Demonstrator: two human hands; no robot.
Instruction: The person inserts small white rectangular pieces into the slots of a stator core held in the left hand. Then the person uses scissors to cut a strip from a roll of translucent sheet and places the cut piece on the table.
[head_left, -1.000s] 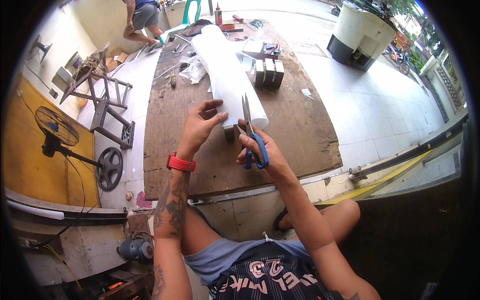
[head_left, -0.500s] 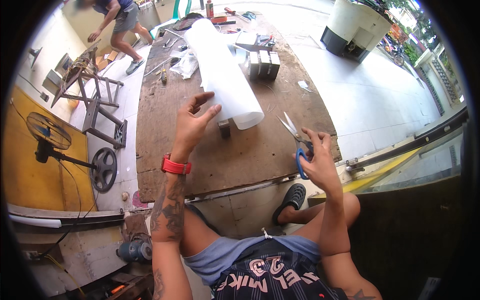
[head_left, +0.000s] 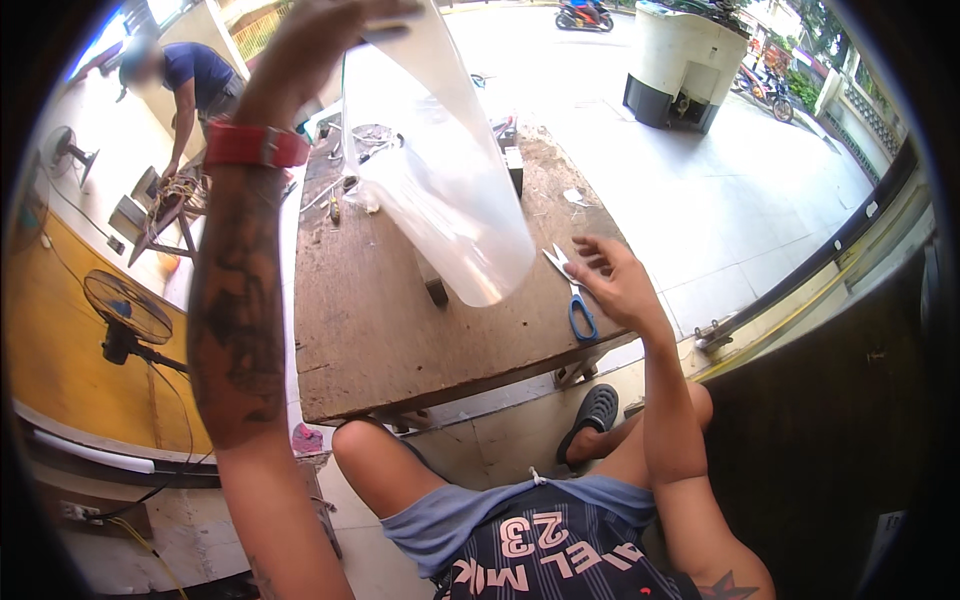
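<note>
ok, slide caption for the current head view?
Left hand raised at top of a curled translucent sheet; open right hand beside blue-handled scissors on a wooden table.

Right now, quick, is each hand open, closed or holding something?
Left hand: at the clear sheet's upper part; grip cannot be told.
Right hand: open, empty, beside the scissors on the table.

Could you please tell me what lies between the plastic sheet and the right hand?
In the head view, the blades of the blue-handled scissors lie there.
</note>
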